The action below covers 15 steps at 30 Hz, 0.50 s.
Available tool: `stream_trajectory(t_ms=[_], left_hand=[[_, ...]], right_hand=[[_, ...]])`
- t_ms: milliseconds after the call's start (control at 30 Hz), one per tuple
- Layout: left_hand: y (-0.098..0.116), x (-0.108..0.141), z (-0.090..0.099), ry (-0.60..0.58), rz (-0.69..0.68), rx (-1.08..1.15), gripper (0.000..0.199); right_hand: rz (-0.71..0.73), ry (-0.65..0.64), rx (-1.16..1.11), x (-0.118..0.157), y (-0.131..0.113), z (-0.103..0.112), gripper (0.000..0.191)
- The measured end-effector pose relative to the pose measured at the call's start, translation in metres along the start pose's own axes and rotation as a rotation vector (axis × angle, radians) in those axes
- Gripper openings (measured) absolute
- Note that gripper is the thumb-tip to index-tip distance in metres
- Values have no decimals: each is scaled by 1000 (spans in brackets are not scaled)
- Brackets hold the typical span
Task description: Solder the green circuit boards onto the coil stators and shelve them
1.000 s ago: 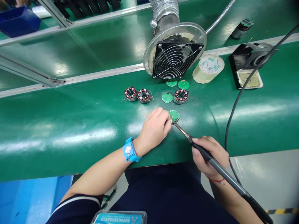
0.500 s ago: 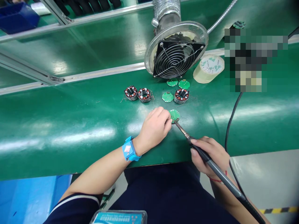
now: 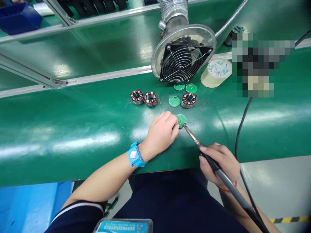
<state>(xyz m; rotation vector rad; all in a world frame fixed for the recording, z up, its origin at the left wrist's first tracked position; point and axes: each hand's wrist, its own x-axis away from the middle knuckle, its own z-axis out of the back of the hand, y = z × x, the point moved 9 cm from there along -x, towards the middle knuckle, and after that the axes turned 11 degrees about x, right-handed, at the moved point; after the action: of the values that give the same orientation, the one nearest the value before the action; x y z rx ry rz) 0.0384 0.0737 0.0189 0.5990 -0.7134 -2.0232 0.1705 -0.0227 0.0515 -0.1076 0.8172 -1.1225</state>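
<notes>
here we are looking down at our own two hands on a glossy green bench mat (image 3: 73, 129). our left hand (image 3: 160, 132), with a blue antistatic wrist strap (image 3: 134, 155) on the wrist, is resting on the mat with its fingers curled in and the fingertips pinching against the near left edge of a small round green circuit board (image 3: 182, 120); we are seeing only that the fingertips are closed together at the board's rim, not how much of it they are gripping. the board is lying flat on the mat, just in front of the bench edge and between our two hands.

our right hand (image 3: 220, 161) is wrapping closed around the dark handle of a soldering iron (image 3: 211, 161), pen fashion, with the fingers fully folded on it. the iron's metal tip is slanting up and left and is touching the near right edge of the board. its black cable (image 3: 239, 129) is curving away to the right.

beyond the board, three more round green boards (image 3: 174, 101) are lying near a wound motor stator (image 3: 189, 99), and two further stators (image 3: 143, 97) are sitting side by side to the left, touching or nearly so. behind them a fume extractor fan (image 3: 183, 55) with a wire grille is tilting toward us on a ribbed silver duct. a roll of clear tape (image 3: 216, 72) is lying just right of it. the area farther right is pixelated, so we cannot tell what is there.
</notes>
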Motion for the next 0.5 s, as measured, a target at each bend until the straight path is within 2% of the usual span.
stream_trajectory(t_ms=[133, 267, 400, 500], left_hand=[[0, 0, -1, 18, -14, -39, 13], [2, 0, -2, 28, -26, -79, 14], [2, 1, -1, 28, -10, -42, 14], [-10, -1, 3, 26, 79, 200, 3]], right_hand=[[-50, 65, 73, -2, 7, 9, 49], [-66, 80, 67, -3, 16, 6, 57], [-147, -15, -22, -6, 27, -6, 58], [-214, -101, -146, -12, 31, -15, 55]])
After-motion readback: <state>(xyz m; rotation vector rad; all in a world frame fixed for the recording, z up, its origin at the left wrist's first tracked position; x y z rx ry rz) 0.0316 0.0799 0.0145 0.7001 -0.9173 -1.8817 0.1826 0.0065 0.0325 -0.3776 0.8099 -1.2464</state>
